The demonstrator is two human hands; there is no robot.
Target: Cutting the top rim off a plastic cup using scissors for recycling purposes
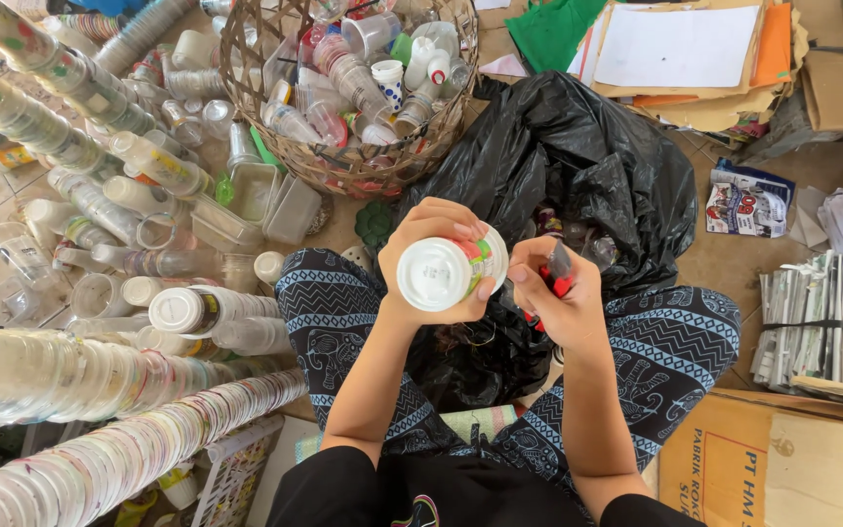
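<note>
My left hand [431, 259] is wrapped around a white plastic cup with a coloured printed band [449, 268], held over my lap with its bottom toward the camera. My right hand [558, 303] pinches a small red and black cutter [558, 271] just beside the cup. This cup seems not finished yet. Many cups already lie in the woven basket [343, 166] and in long nested stacks [100, 459] on the floor; the black plastic bag [578, 166] looks partly full.

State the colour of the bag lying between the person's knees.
Black, a glossy plastic bag, shown best in the head view.
</note>
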